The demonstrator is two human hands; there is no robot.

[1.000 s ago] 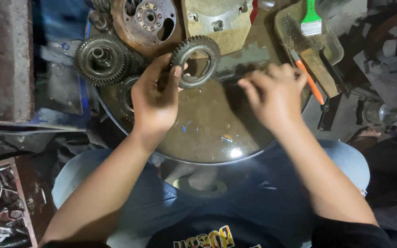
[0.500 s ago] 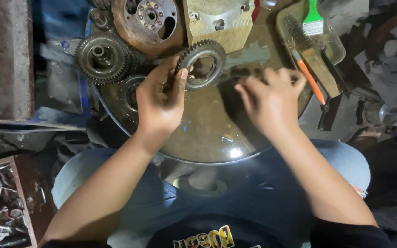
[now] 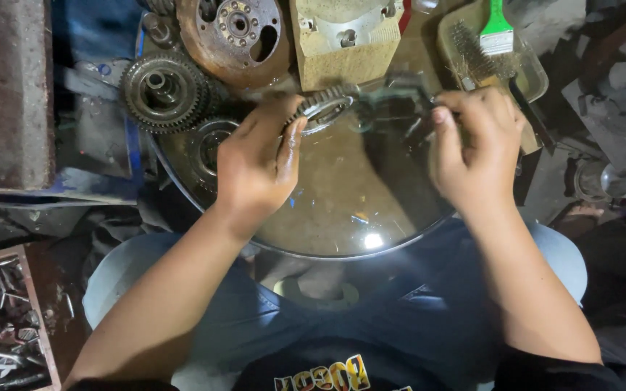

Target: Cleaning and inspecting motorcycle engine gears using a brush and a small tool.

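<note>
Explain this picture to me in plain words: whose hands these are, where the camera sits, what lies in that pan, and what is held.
There is no machine here: a seated person works with bare hands, and the one camera, worn on the head, looks down over the lap. The left hand holds a toothed gear ring tilted over a round metal pan. The right hand pinches something thin and dark; motion blur hides what it is. At the pan's far edge lie a stepped gear, a rusty disc with holes and a pale metal housing. A tray to the right holds a wire brush and a green-handled brush.
</note>
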